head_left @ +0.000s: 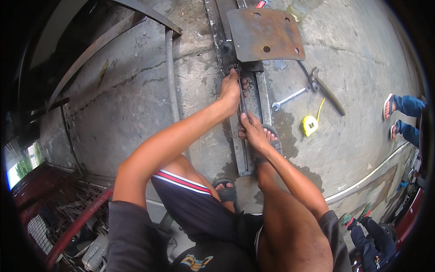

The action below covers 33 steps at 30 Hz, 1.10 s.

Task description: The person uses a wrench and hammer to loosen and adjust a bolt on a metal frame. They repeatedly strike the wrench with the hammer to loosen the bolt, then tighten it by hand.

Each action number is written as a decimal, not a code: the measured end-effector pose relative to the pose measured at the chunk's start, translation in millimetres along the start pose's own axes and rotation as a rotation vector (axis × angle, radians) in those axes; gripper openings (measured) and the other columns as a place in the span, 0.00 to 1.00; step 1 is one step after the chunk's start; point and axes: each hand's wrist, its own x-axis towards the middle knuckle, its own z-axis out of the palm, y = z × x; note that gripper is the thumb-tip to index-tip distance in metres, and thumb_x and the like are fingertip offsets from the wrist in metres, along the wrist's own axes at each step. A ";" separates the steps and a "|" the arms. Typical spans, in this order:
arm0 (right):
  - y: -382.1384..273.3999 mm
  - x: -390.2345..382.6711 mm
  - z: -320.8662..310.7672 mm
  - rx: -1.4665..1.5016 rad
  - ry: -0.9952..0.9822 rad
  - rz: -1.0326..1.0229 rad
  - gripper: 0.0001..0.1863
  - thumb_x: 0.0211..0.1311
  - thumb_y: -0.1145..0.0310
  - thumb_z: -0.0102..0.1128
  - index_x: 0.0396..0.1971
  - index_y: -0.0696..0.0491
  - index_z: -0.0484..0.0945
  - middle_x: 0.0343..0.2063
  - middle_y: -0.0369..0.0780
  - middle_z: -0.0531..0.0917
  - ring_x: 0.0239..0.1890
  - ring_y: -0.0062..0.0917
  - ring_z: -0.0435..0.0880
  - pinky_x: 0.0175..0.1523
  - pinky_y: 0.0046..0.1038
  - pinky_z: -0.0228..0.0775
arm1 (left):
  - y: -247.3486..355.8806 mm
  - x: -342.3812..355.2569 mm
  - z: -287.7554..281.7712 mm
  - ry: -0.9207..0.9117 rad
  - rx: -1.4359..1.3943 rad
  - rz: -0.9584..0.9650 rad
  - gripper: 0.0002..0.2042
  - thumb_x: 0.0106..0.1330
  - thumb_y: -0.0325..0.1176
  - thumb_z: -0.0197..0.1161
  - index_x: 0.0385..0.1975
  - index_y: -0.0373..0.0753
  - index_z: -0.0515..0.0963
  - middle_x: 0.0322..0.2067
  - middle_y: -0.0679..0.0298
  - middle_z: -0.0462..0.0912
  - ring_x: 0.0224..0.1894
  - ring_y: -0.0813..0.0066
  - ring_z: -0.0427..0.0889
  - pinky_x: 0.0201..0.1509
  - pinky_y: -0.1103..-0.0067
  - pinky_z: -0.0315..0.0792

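Observation:
A long metal rail assembly (262, 93) lies on the concrete floor between my feet. My left hand (231, 89) is closed around the upper part of a thin dark metal rod (243, 105), close to the bracket below a rusty plate. My right hand (254, 132) grips the same rod lower down, thumb on top. The rod runs roughly along the rail; its far end is hidden by my left fingers. That rusty steel plate (267, 36), with several holes, sits raised on the assembly just beyond my hands.
Right of the rail lie a combination wrench (292, 97), a hammer (330, 93) and a yellow tape measure (309, 126) with its blade partly out. A metal frame leg (171, 77) stands at left. Other people's feet (389, 106) show at the right edge, and another person (374, 240) is at lower right.

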 end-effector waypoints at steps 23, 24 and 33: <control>-31.9 122.1 116.0 0.446 -0.350 0.102 0.22 0.78 0.61 0.35 0.63 0.56 0.62 0.59 0.42 0.71 0.54 0.32 0.78 0.60 0.38 0.70 | 72.5 68.6 -73.9 -0.325 1.217 0.473 0.20 0.75 0.46 0.54 0.45 0.30 0.79 0.22 0.65 0.75 0.24 0.78 0.71 0.27 0.75 0.68; -33.1 126.0 120.4 0.447 -0.342 0.108 0.21 0.77 0.62 0.35 0.62 0.57 0.62 0.60 0.42 0.70 0.54 0.33 0.78 0.60 0.38 0.70 | 73.8 71.4 -76.8 -0.346 1.232 0.499 0.20 0.75 0.46 0.54 0.44 0.30 0.79 0.22 0.64 0.75 0.24 0.77 0.70 0.27 0.74 0.67; 11.2 104.8 98.5 0.825 -0.286 0.056 0.18 0.73 0.61 0.35 0.45 0.57 0.72 0.39 0.39 0.77 0.41 0.29 0.77 0.54 0.36 0.71 | 43.8 55.4 -68.1 -0.285 0.864 0.115 0.24 0.77 0.52 0.50 0.42 0.33 0.78 0.25 0.64 0.77 0.24 0.76 0.73 0.31 0.77 0.71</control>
